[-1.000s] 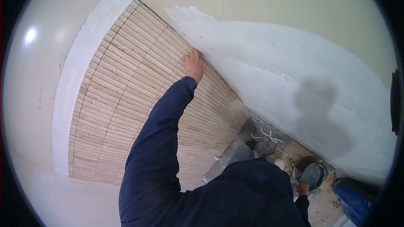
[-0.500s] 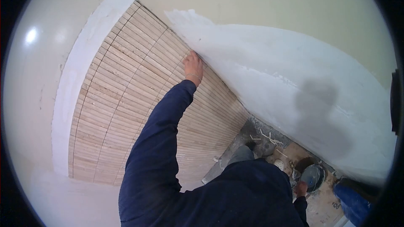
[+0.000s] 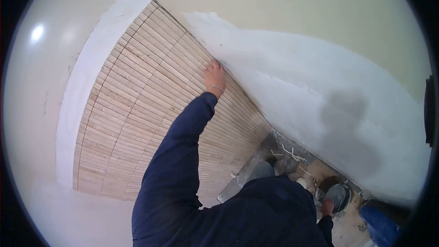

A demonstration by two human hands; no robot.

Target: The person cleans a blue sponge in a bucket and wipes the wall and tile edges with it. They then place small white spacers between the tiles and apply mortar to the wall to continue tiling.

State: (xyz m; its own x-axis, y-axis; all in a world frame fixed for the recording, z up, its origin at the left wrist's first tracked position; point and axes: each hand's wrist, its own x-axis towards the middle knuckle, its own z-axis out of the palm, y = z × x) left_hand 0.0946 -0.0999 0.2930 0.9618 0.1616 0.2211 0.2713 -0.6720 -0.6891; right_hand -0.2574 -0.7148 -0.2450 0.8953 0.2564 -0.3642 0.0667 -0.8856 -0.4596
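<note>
My left hand [image 3: 214, 80] lies against the wall of narrow beige strip tiles [image 3: 137, 105]. Its fingers are stretched out, with the tips close to the inner corner where the tiles meet the white plastered wall [image 3: 283, 91]. Nothing shows in that hand. Low at my right side, my right hand [image 3: 327, 207] is beside a dark round bucket [image 3: 339, 196]. Its fingers are mostly hidden, so I cannot make out whether it grips the bucket.
A white strip [image 3: 91, 68] borders the tiling. Thin white pieces [image 3: 293, 153] are scattered on the floor near my foot. A small white round container [image 3: 302, 182] stands by the bucket, and a blue object [image 3: 380, 222] lies at the lower right.
My left hand has slid slightly down along the tiled corner. The view has shifted a little; my right hand remains beside the bucket.
</note>
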